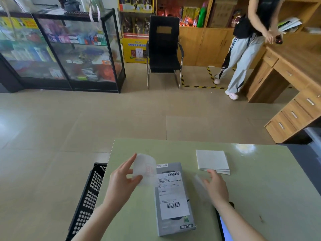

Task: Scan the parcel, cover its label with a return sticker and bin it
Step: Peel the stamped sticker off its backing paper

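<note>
The parcel (173,199), a flat grey box, lies on the pale green table (260,197) with its white barcoded shipping label (172,193) facing up. My left hand (121,183) holds a translucent white return sticker (145,168) with red print, pinched by thumb and fingers just above and left of the parcel's far end. My right hand (216,186) hovers to the right of the parcel, blurred, with its fingers spread. A faint pale sheet (199,182) smears at its fingertips; whether the hand grips it I cannot tell.
A stack of white sheets (212,161) lies on the table behind my right hand. A black perforated basket (86,197) stands on the floor against the table's left edge. A lit screen device (225,226) lies under my right forearm. A person (243,49) stands by the wooden desk (295,75).
</note>
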